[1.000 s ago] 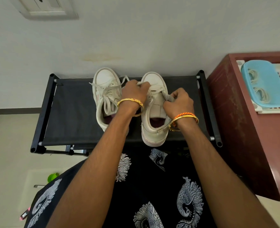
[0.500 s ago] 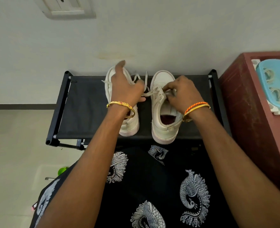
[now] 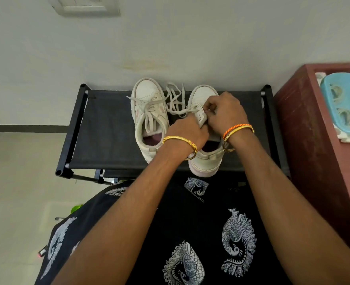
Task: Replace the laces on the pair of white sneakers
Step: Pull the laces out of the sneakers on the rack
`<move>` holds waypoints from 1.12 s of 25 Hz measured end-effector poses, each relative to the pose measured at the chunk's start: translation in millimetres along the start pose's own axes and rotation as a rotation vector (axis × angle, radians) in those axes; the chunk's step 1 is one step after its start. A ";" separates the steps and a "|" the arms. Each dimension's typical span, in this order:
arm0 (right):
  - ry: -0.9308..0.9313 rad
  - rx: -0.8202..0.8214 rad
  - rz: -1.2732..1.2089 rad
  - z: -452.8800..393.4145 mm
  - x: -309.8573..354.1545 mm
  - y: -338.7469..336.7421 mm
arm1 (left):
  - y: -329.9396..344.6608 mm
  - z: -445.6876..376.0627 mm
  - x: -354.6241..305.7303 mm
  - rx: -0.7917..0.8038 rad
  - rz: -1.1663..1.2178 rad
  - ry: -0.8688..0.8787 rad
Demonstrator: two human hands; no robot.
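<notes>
White right sneaker [image 3: 206, 161] heel overhangs rack [image 3: 112, 128] edge; both hands gripping.

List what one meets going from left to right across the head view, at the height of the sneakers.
Rack's left post → left sneaker → loose lace → right sneaker, with both hands on it → rack's right post → red cabinet → blue basket.

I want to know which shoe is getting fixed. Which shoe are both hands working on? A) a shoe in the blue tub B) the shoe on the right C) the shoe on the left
B: both the left hand and the right hand are bunched over the lace holes of the right shoe, while the left shoe sits untouched beside it.
</notes>
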State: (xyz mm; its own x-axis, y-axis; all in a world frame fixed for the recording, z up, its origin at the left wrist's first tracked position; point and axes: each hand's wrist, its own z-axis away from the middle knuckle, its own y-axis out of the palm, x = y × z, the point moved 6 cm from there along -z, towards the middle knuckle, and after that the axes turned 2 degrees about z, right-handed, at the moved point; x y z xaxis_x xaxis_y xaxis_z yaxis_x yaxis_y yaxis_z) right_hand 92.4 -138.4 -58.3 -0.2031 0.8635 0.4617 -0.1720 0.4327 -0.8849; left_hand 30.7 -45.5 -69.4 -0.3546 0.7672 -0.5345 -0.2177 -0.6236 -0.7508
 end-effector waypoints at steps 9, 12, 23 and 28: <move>0.309 -0.031 -0.486 0.3 -14.9 -0.1 | -0.4 5.1 -5.4 0.000 0.094 0.020; 0.508 -0.020 -0.740 -3.3 -27.4 1.3 | -0.3 5.3 -4.4 0.007 0.098 0.010; 0.211 -0.058 -0.468 -3.2 -11.0 -6.8 | -0.8 6.2 -2.7 0.031 0.156 -0.021; -0.011 0.026 -0.073 -2.1 1.8 -1.7 | 0.4 4.0 -0.5 0.025 0.180 -0.034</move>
State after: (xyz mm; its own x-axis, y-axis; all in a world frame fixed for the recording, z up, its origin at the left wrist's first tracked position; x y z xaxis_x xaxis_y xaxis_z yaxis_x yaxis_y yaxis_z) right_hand 94.4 -137.1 -56.1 -0.1993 0.8272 0.5253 -0.2115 0.4871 -0.8473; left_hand 27.2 -46.8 -68.0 -0.4206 0.6374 -0.6455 -0.1703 -0.7544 -0.6340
